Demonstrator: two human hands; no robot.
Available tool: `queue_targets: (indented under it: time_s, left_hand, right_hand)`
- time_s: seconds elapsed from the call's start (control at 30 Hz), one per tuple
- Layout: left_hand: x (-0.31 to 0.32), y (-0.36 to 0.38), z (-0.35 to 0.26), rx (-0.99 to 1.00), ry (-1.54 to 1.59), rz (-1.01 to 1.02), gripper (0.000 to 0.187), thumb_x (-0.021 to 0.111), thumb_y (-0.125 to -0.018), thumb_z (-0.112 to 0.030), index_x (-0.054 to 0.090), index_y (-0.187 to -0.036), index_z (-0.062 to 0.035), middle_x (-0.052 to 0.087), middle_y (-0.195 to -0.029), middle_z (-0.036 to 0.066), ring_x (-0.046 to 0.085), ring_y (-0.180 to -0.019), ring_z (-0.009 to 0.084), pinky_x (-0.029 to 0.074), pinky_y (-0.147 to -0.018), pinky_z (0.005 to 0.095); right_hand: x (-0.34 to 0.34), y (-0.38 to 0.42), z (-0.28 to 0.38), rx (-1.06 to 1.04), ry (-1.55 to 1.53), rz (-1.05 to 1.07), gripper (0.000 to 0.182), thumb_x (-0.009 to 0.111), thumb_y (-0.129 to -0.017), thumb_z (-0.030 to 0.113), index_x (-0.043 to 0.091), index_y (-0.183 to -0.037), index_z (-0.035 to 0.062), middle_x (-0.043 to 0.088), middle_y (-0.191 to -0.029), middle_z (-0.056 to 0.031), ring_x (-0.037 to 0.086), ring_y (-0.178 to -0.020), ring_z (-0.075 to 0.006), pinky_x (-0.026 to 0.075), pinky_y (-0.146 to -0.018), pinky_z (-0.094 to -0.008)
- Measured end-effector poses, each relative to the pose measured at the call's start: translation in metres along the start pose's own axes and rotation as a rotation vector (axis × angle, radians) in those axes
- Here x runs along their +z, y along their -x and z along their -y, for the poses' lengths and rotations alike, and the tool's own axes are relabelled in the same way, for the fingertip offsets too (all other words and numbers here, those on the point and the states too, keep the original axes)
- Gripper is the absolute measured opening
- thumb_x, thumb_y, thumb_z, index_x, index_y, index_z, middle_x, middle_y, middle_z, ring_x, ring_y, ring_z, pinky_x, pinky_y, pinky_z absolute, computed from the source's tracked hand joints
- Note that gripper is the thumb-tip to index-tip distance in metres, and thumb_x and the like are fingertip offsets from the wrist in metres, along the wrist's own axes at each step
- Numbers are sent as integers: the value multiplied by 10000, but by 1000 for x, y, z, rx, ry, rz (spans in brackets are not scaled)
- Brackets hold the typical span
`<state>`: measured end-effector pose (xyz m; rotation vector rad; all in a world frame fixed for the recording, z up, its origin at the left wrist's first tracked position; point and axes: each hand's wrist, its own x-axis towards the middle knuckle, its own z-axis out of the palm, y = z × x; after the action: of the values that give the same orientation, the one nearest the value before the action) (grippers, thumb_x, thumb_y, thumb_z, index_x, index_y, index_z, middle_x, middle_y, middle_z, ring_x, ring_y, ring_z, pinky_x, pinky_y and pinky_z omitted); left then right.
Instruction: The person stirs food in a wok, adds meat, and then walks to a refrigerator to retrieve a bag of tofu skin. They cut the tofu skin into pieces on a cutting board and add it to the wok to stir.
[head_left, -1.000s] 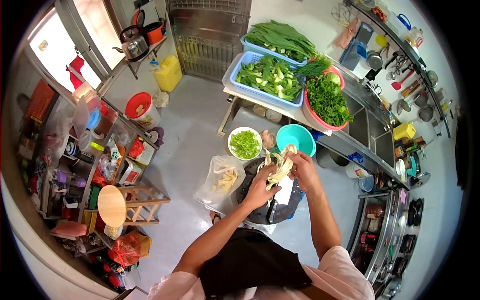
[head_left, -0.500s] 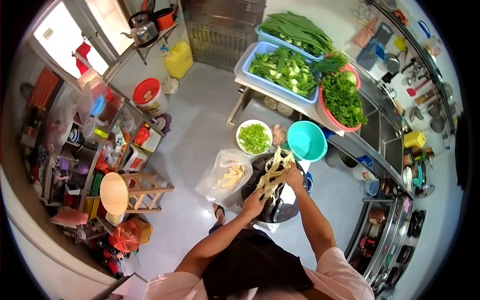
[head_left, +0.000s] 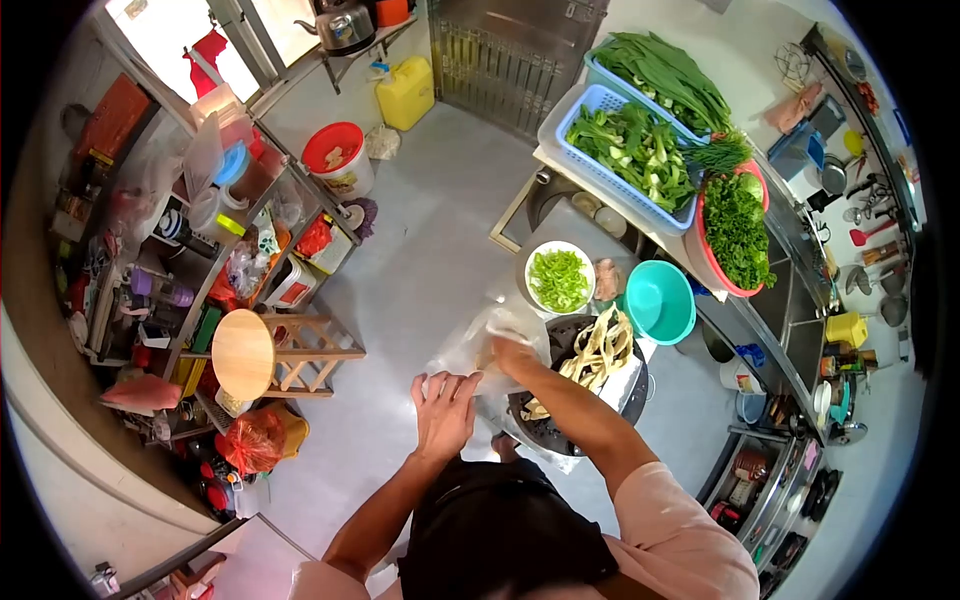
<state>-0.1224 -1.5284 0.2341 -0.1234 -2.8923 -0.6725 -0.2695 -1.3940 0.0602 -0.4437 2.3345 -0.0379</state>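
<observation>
My right hand (head_left: 508,355) reaches into a clear plastic bag (head_left: 465,345) standing left of a dark round chopping board (head_left: 545,433). The plastic and the hand itself hide its fingers and the pale pieces in the bag. At the bag's near edge, my left hand (head_left: 445,412) has its fingers spread, the tips close to or touching the plastic. A tangled heap of pale yellowish strips (head_left: 600,350) lies on the board, beside a broad cleaver blade (head_left: 622,385). Beyond the board are a white bowl of chopped green vegetable (head_left: 558,281) and a turquoise basin (head_left: 660,302).
Blue baskets of leafy greens (head_left: 635,165) and a pink tub of greens (head_left: 735,230) stand at the sink counter. To the left are a wooden stool (head_left: 243,353) and a crowded shelf (head_left: 190,250). A red-rimmed bucket (head_left: 335,160) stands farther back.
Both hands have let go of the pale strips, which now lie on the board. My right hand has moved left into the bag; my left hand has moved to the bag's near edge.
</observation>
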Motion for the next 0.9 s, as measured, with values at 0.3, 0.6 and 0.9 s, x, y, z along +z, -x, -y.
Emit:
queue_targets:
  time_s: [0.3,0.6,0.9]
  left_hand:
    - [-10,20,18,16,26,71,76,620,-774,-151,630,-840,-114,614,-1004,-2,494,-1079,239,130,-1063,620]
    - [-45,2,0,76,166,55,71,630,-804,-114,634,-873,-96,630,-893,1,543,-1032,206,70,-1082,671]
    - [-43,0,-9,48,242,124,99,636,-800,-111,630,-896,-87,640,-909,12,552,-1032,214,216,-1096,557]
  right_hand:
    - [-23,24,-44,-421,-316,72,253,542,-858,245,629,-1006,60,658,-976,-162,621,-906,-319,470,-839,-413]
    - [-172,167,-35,-423,-553,-266,237,646,-776,147,608,-964,7,641,-812,-156,630,-748,-261,477,-678,-336]
    - [-209,228,-30,-518,-829,-292,131,661,-841,72,597,-932,2,530,-717,22,460,-644,-43,380,-567,-218]
